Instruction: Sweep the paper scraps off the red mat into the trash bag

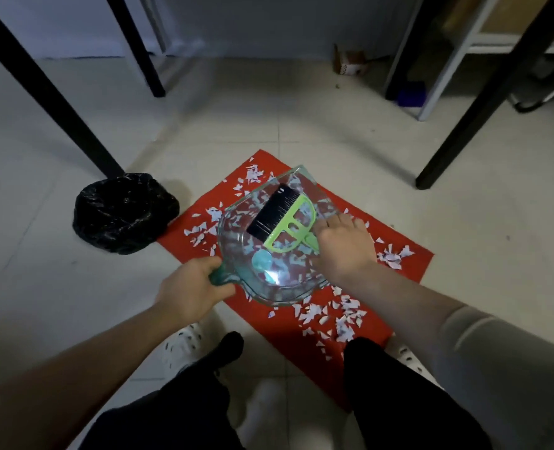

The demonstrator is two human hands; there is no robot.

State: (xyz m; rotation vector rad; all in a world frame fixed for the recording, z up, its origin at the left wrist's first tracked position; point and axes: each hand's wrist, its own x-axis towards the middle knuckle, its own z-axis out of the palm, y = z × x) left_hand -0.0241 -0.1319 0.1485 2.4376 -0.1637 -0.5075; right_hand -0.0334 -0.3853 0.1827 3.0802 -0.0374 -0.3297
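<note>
Over the red mat point(409, 264), the left hand point(188, 287) grips the clear dustpan point(233, 241) by its handle. The right hand point(344, 248) has its fingers curled round the green brush point(285, 219) lying inside. Paper scraps point(344, 319) litter the mat, with the black trash bag point(123, 212) at its left corner.

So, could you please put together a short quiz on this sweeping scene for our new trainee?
1. True or false: the left hand holds the dustpan by its handle.
2. Where does the trash bag sit? A) on the floor beside the red mat; B) on the mat; C) inside the dustpan.
3. Fill in: the right hand grips the green ____, which lies in the dustpan.
Key: 1 true; 2 A; 3 brush.
</note>
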